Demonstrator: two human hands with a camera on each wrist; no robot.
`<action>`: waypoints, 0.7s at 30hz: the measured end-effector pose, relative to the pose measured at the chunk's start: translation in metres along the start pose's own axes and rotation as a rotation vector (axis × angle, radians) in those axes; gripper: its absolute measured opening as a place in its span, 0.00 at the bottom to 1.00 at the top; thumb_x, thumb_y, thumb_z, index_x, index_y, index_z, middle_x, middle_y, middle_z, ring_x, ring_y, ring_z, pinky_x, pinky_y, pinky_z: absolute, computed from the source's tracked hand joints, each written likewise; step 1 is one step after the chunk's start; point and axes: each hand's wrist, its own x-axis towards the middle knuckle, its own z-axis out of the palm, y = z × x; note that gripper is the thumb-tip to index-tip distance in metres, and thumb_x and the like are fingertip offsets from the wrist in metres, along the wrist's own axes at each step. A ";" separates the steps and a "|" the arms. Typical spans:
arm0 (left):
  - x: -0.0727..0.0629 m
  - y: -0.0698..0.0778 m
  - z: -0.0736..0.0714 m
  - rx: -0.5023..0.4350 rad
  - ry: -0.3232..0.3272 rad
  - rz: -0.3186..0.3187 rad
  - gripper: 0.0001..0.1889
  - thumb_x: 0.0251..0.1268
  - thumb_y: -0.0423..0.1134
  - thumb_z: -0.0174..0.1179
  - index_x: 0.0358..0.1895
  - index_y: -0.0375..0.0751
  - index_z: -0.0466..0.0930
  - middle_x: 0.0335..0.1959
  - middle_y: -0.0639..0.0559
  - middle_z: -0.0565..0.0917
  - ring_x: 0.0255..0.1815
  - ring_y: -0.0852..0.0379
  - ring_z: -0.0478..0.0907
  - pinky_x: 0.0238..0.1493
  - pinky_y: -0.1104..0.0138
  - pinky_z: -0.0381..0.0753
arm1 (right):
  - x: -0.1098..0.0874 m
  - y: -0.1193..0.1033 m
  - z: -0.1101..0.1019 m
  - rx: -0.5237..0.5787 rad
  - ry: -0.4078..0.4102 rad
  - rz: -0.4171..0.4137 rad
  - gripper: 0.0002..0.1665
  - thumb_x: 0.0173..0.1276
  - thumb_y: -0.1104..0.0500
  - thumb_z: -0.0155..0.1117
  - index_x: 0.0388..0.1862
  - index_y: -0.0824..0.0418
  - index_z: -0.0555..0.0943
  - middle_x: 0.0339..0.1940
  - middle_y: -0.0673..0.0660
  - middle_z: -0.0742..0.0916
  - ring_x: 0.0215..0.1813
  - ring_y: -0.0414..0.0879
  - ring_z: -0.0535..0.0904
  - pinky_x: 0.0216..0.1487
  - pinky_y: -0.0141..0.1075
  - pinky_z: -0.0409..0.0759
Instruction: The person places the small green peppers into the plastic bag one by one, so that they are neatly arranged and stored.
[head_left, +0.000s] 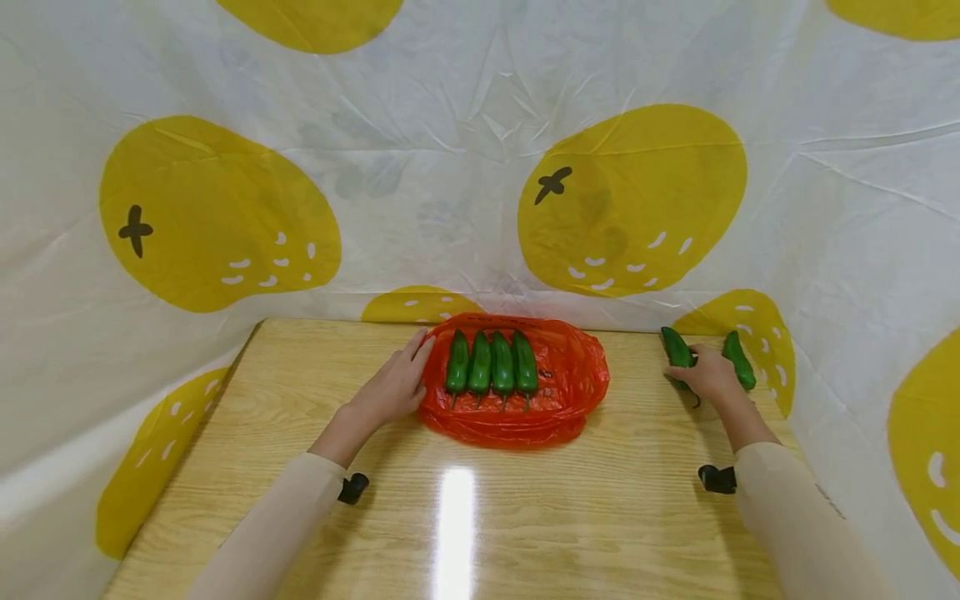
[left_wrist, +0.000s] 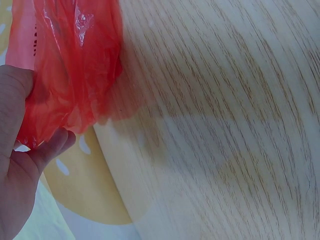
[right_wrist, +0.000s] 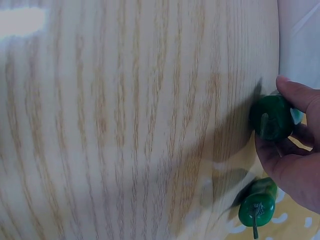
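Observation:
A red plastic bag (head_left: 573, 375) lies spread with its mouth upward on the table, and several green peppers (head_left: 480, 364) sit side by side inside it. My left hand (head_left: 393, 383) holds the bag's left edge; in the left wrist view the thumb (left_wrist: 17, 82) is on one side of the red film and fingers on the other. Over at the right, my right hand (head_left: 708, 372) grips a green pepper (right_wrist: 272, 117) between thumb and fingers. Just right of that hand another green pepper (head_left: 738, 361) lies on the table, its stem toward me.
The wood-grain table (head_left: 600, 517) ends at a white curtain (head_left: 435, 192) printed with yellow fruit, which hangs behind and at both sides. Dark wrist-camera pieces (head_left: 717, 479) stick out by each cuff. A bright glare strip crosses the table's front.

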 end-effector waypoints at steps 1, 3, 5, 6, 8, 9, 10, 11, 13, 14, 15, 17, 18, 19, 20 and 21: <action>0.000 0.000 0.000 0.000 0.000 0.000 0.40 0.63 0.29 0.63 0.78 0.26 0.57 0.79 0.26 0.59 0.56 0.29 0.80 0.63 0.45 0.80 | 0.000 0.000 0.000 0.001 -0.001 0.000 0.54 0.75 0.43 0.62 0.77 0.83 0.53 0.71 0.86 0.65 0.69 0.83 0.62 0.66 0.71 0.67; 0.000 0.000 0.001 -0.001 -0.001 -0.004 0.41 0.63 0.29 0.63 0.78 0.26 0.56 0.79 0.26 0.59 0.56 0.29 0.80 0.63 0.45 0.80 | -0.001 0.000 0.000 0.008 -0.003 0.000 0.54 0.75 0.43 0.61 0.77 0.83 0.53 0.72 0.86 0.64 0.69 0.83 0.61 0.66 0.72 0.67; 0.000 0.001 0.000 -0.004 -0.004 -0.008 0.41 0.63 0.29 0.63 0.78 0.26 0.56 0.79 0.27 0.59 0.57 0.29 0.79 0.64 0.46 0.80 | -0.002 0.000 0.000 0.013 -0.005 -0.003 0.54 0.75 0.43 0.61 0.77 0.83 0.53 0.72 0.86 0.64 0.69 0.83 0.61 0.67 0.71 0.67; 0.000 0.001 0.000 -0.004 -0.002 -0.007 0.41 0.63 0.29 0.63 0.78 0.26 0.56 0.79 0.27 0.59 0.57 0.29 0.79 0.64 0.46 0.80 | -0.002 0.001 0.000 0.016 -0.007 -0.004 0.54 0.76 0.43 0.61 0.77 0.82 0.53 0.72 0.86 0.64 0.69 0.83 0.61 0.67 0.71 0.67; 0.000 0.002 0.000 -0.005 0.000 -0.006 0.40 0.63 0.29 0.63 0.78 0.26 0.57 0.79 0.27 0.59 0.57 0.29 0.79 0.64 0.46 0.80 | -0.003 0.001 0.000 0.024 -0.011 -0.005 0.53 0.76 0.43 0.61 0.78 0.82 0.52 0.72 0.86 0.64 0.70 0.83 0.61 0.67 0.71 0.67; 0.000 0.002 -0.001 -0.006 0.003 -0.005 0.40 0.62 0.29 0.63 0.78 0.26 0.57 0.79 0.27 0.60 0.57 0.29 0.79 0.64 0.46 0.80 | -0.003 0.001 0.000 0.026 -0.011 -0.006 0.53 0.76 0.43 0.60 0.78 0.82 0.52 0.72 0.86 0.64 0.70 0.83 0.61 0.67 0.71 0.67; 0.000 0.002 0.000 -0.007 0.003 -0.006 0.40 0.62 0.29 0.63 0.78 0.26 0.57 0.79 0.27 0.60 0.57 0.30 0.79 0.64 0.46 0.80 | -0.003 0.001 0.000 0.027 -0.011 -0.007 0.53 0.76 0.43 0.60 0.78 0.82 0.52 0.72 0.86 0.64 0.70 0.83 0.61 0.67 0.71 0.67; 0.000 0.002 0.000 -0.003 0.005 -0.004 0.40 0.62 0.29 0.63 0.78 0.25 0.57 0.79 0.27 0.60 0.56 0.30 0.79 0.63 0.46 0.80 | -0.003 0.001 0.000 0.026 -0.010 -0.008 0.53 0.76 0.43 0.60 0.78 0.82 0.52 0.72 0.86 0.64 0.70 0.83 0.61 0.67 0.71 0.67; -0.001 0.002 0.001 -0.001 0.010 -0.002 0.40 0.62 0.29 0.63 0.77 0.25 0.58 0.79 0.26 0.60 0.55 0.30 0.80 0.62 0.46 0.81 | -0.004 0.000 -0.001 0.029 -0.012 -0.009 0.53 0.76 0.43 0.59 0.78 0.82 0.52 0.73 0.86 0.63 0.70 0.83 0.60 0.67 0.71 0.66; -0.001 0.002 0.001 -0.002 0.014 0.000 0.40 0.62 0.29 0.63 0.77 0.25 0.58 0.78 0.26 0.60 0.54 0.30 0.80 0.62 0.45 0.81 | -0.004 0.000 -0.001 0.029 -0.011 -0.011 0.53 0.76 0.43 0.59 0.78 0.82 0.51 0.73 0.86 0.63 0.70 0.83 0.60 0.67 0.72 0.66; -0.001 0.001 0.001 -0.002 0.017 0.001 0.40 0.62 0.29 0.63 0.77 0.25 0.58 0.78 0.26 0.60 0.54 0.30 0.80 0.61 0.45 0.81 | -0.005 0.000 -0.001 0.030 -0.009 -0.011 0.53 0.77 0.43 0.59 0.78 0.82 0.51 0.73 0.86 0.63 0.70 0.83 0.60 0.67 0.72 0.66; -0.001 0.001 0.001 -0.002 0.023 0.004 0.39 0.62 0.29 0.62 0.77 0.24 0.58 0.78 0.25 0.60 0.53 0.29 0.80 0.61 0.45 0.81 | -0.005 0.001 0.000 0.033 -0.001 -0.015 0.53 0.77 0.42 0.59 0.78 0.82 0.52 0.73 0.86 0.63 0.71 0.83 0.60 0.67 0.72 0.66; -0.001 0.001 0.001 -0.008 0.026 0.005 0.39 0.62 0.29 0.62 0.77 0.24 0.59 0.78 0.25 0.60 0.52 0.29 0.80 0.60 0.44 0.81 | -0.005 0.002 0.000 0.037 0.004 -0.015 0.54 0.76 0.42 0.59 0.78 0.82 0.52 0.73 0.86 0.63 0.71 0.83 0.60 0.67 0.72 0.66; -0.001 0.001 0.001 -0.006 0.027 0.006 0.39 0.62 0.29 0.62 0.77 0.24 0.59 0.78 0.25 0.61 0.53 0.29 0.81 0.61 0.44 0.81 | -0.005 0.003 0.000 0.040 0.009 -0.015 0.54 0.76 0.42 0.60 0.78 0.81 0.52 0.73 0.86 0.64 0.70 0.83 0.60 0.67 0.72 0.66; -0.001 0.001 0.001 -0.006 0.026 0.004 0.39 0.62 0.29 0.62 0.77 0.25 0.59 0.78 0.25 0.61 0.53 0.29 0.80 0.61 0.44 0.81 | -0.006 0.004 0.001 0.043 0.016 -0.015 0.53 0.76 0.42 0.60 0.78 0.81 0.53 0.73 0.86 0.64 0.70 0.83 0.61 0.67 0.71 0.66; -0.001 0.001 0.001 -0.004 0.024 0.004 0.39 0.62 0.29 0.63 0.77 0.25 0.58 0.78 0.25 0.61 0.54 0.29 0.80 0.61 0.45 0.81 | -0.006 0.004 0.002 0.048 0.021 -0.012 0.54 0.76 0.42 0.60 0.78 0.81 0.53 0.73 0.85 0.64 0.70 0.83 0.61 0.67 0.72 0.66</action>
